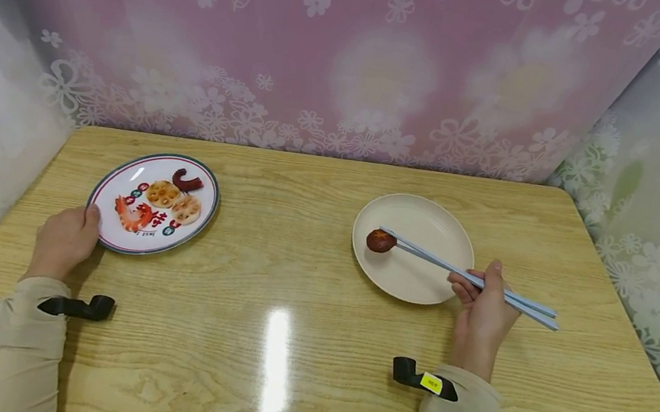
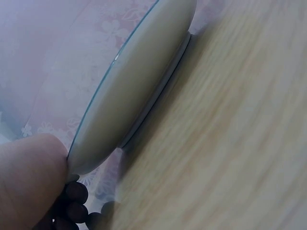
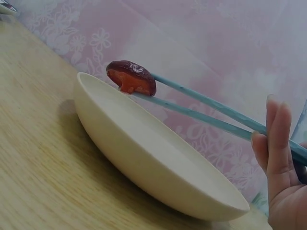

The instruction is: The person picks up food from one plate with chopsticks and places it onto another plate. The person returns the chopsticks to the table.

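My left hand (image 1: pixel 66 236) grips the rim of a white plate (image 1: pixel 133 178) with a blue-green edge, its thumb (image 2: pixel 33 177) lying at the rim in the left wrist view. Printed writing and pictures of food cover that plate; whether some of the food is real, I cannot tell. My right hand (image 1: pixel 486 317) holds a pair of light blue chopsticks (image 1: pixel 444 261). Pinched between their tips is a brown mushroom cap (image 1: pixel 380 241) with an orange underside. In the right wrist view the mushroom hangs just above the far rim of a plain cream plate (image 3: pixel 144 158).
Both plates rest on a wood-grain table (image 1: pixel 260 238), one at the left and one at the right. A pink flowered curtain (image 1: pixel 328 54) hangs behind its back edge. Dark rounded shapes (image 2: pixel 76 211) of unclear kind show below the left thumb.
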Tool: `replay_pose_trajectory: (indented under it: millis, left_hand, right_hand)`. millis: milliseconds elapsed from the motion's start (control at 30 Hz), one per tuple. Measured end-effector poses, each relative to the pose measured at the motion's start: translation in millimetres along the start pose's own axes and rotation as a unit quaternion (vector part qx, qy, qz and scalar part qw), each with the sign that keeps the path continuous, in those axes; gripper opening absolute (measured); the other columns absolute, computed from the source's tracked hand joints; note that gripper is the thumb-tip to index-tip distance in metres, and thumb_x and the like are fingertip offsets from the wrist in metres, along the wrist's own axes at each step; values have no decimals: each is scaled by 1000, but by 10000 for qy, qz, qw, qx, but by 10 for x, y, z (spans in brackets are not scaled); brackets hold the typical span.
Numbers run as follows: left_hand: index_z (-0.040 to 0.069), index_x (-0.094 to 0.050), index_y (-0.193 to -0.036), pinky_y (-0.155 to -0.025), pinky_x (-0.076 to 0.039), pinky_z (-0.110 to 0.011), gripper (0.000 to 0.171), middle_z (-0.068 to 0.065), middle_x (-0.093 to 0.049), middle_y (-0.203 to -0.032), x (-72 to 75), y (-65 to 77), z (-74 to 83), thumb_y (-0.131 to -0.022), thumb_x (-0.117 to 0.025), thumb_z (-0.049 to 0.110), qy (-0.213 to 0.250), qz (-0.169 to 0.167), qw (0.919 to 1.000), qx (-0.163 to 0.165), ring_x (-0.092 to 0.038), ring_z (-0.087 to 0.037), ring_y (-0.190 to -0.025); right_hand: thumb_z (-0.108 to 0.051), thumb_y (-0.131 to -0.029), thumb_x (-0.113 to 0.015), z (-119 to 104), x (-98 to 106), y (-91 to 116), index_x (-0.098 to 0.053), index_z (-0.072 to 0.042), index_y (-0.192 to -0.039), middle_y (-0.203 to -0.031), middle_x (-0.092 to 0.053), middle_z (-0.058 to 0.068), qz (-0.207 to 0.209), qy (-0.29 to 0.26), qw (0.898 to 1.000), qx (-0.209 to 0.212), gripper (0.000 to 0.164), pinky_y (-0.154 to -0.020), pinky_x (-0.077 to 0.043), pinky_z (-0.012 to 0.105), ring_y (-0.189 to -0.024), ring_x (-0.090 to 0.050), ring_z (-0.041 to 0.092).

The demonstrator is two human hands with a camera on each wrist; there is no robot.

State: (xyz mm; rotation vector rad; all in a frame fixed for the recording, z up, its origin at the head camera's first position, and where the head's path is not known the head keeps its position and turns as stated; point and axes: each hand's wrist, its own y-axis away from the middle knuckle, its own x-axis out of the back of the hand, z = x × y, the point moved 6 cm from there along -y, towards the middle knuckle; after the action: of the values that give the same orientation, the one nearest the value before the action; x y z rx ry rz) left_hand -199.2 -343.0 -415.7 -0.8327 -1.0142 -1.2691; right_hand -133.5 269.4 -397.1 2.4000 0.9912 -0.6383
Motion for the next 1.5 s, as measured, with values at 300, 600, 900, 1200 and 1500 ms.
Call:
replay_pose_trajectory:
  millis: [300,600,900,1200,1500]
  left_hand:
    - [-15,-53,-94,-77,-39,-63,56,-42,-52,-105,17,3,13,-104,-17,27,-22,15,10000,-34,-49,-60,-96]
    - [-17,-52,-99,-79,-38,-64,59,-42,-50,-107,40,-11,8,-104,-15,29,-4,-87,10000,30,-48,-60,-98]
    - [-15,-54,-93,-78,-38,-63,57,-42,-52,-105,52,-8,25,-103,-17,28,18,-28,10000,-15,-49,-59,-97]
    - [-13,-54,-92,-79,-38,-63,57,-41,-53,-106,-1,-28,-1,-104,-17,29,51,-37,10000,18,-50,-59,-98]
    - [-14,-53,-92,-80,-38,-62,55,-41,-53,-105,5,-30,-9,-104,-18,27,41,79,10000,11,-50,-59,-97]
  right_hand:
    - [-17,-99,-55,43,-14,20,-59,7,-67,-54,-63,16,62,-114,9998,-153,40,-42,-49,23,-47,-66,20]
    - [-17,-99,-53,125,-171,57,-60,5,-65,-52,-61,15,-148,-114,9995,-249,42,-41,-48,22,-46,-65,20]
    - [-18,-99,-54,214,-361,150,-60,3,-65,-52,-61,13,-525,87,9984,-163,41,-43,-48,21,-47,-65,18]
    - [-20,-100,-53,426,-742,355,-61,1,-64,-53,-62,11,-1199,171,9920,-353,42,-43,-48,20,-46,-64,16]
    - [-21,-101,-52,719,-1018,569,-60,-1,-66,-54,-61,8,-1518,492,9864,-394,42,-45,-48,20,-46,-63,13]
